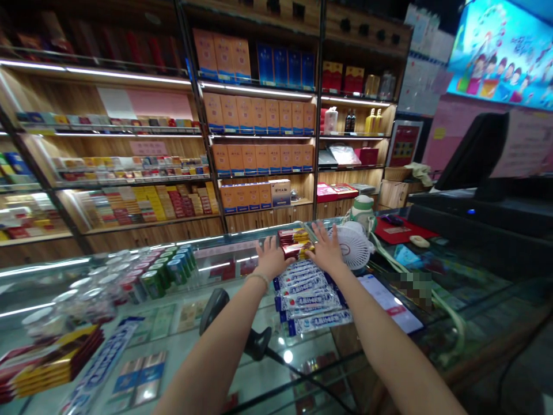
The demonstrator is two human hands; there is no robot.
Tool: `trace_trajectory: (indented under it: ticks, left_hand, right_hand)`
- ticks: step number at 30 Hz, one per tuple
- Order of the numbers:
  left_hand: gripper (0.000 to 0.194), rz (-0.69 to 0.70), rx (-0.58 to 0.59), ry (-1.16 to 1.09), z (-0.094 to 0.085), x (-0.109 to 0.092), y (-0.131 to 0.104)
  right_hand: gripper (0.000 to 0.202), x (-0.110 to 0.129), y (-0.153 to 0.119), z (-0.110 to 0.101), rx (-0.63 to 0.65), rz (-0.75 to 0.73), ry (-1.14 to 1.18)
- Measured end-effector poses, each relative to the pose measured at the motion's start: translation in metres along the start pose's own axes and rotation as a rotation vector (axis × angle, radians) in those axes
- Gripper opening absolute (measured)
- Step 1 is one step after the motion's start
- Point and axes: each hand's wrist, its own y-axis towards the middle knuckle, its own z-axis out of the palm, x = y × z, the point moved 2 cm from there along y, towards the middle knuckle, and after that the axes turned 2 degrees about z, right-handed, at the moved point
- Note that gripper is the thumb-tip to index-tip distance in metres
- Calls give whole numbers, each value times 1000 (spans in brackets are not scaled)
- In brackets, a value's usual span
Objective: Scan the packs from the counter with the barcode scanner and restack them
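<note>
Both arms reach forward over the glass counter [181, 357]. My left hand [271, 259], with a band at the wrist, lies at the left side of a small pile of red and yellow wrapped packets [296, 249], fingers apart. On the pile's other side, my right hand [327, 249] has its fingers spread, close to a white round fan [352, 248]. Whether the palms press on the packets is hard to see. Just nearer than the hands, several blue and white long wrapped sticks [311, 297] overlap in a row.
A black handheld scanner [257, 343] with a cable stands under my left forearm. A phone [391, 302] lies to the right. Cans [166, 274], clear jars [93, 297] and more red-yellow packets [56, 363] line the left. A dark monitor [475, 150] stands at right; stocked shelves behind.
</note>
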Motion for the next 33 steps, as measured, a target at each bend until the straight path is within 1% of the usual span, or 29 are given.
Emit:
trace_trajectory:
  ticks: [3,8,12,15,18,20,23,27,30,33]
  left_hand:
    - [69,0,12,-13,2,-2,2]
    - [65,-1,20,-5,4,-6,5]
    - [56,-2,4,12,4,-4,5]
    - [49,-12,-19,31,2,-1,5]
    - [45,-27,-40,45,-4,3,1]
    - [45,-36,-61,53,-12,6,-3]
    - [45,-60,-116,52,-27,13,-13]
    - [40,-118,-249,-9,-54,29,-32]
    - [35,-126,-350,-23,-75,43,-49]
    - [33,-127,-431,-15,-94,57,-67]
  right_hand:
    - [44,1,0,2,-20,-19,15]
    - [31,3,1,2,-33,-22,11]
    - [25,3,2,2,-36,0,25]
    - [24,4,3,0,-62,18,44]
    - [22,6,3,-5,-108,23,49]
    - [21,9,3,-11,-139,30,48]
    - [21,17,1,-23,-185,66,77]
    - [23,32,0,-37,-264,105,177]
    - [24,43,2,-46,-322,121,274]
    - [23,56,7,-58,-350,145,394]
